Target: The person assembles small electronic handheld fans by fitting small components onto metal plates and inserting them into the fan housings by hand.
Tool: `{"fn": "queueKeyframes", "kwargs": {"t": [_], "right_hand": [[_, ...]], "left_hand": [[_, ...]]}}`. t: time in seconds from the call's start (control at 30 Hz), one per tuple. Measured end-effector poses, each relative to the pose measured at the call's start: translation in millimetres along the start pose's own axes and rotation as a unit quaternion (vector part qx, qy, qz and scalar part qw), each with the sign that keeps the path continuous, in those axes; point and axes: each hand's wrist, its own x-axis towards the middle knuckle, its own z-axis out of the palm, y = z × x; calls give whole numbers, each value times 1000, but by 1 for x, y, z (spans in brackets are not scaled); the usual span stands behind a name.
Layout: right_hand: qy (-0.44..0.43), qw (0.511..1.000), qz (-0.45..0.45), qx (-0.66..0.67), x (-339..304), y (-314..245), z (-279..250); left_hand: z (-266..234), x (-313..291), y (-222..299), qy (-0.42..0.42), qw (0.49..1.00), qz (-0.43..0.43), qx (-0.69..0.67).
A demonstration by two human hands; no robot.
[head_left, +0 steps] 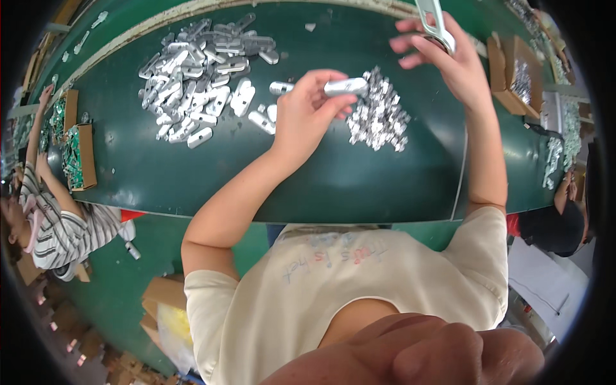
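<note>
My left hand is closed on a long, silvery metal part with rounded ends, pinched between thumb and fingers. It is held above the left side of a pile of small shiny metal pieces. My right hand is raised at the far right of that pile, its fingers apart and slightly bent. A pale, slotted piece with a rounded end comes down from the top edge and covers part of this hand. Whether the hand touches it, I cannot tell. Left of my left hand, several similar elongated parts lie loose.
A large heap of elongated silvery parts covers the left of the green table. Open cardboard boxes stand at the right and left. Other people work at the left and right.
</note>
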Motion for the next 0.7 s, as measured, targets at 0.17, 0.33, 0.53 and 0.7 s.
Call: {"fn": "queueKeyframes", "kwargs": {"t": [0.17,0.33,0.53,0.7], "right_hand": [[-39,999,22,21,-58,-5,5],[14,972,-60,-225,-92,-4,14],[-43,912,-220,-343,-101,1,11],[-51,912,-237,-332,-100,6,24]], "left_hand": [[9,-9,25,-52,999,3,-3],[20,-20,27,-86,996,-31,-17],[17,-32,16,-118,992,26,30],[19,-33,9,-109,993,30,23]]}}
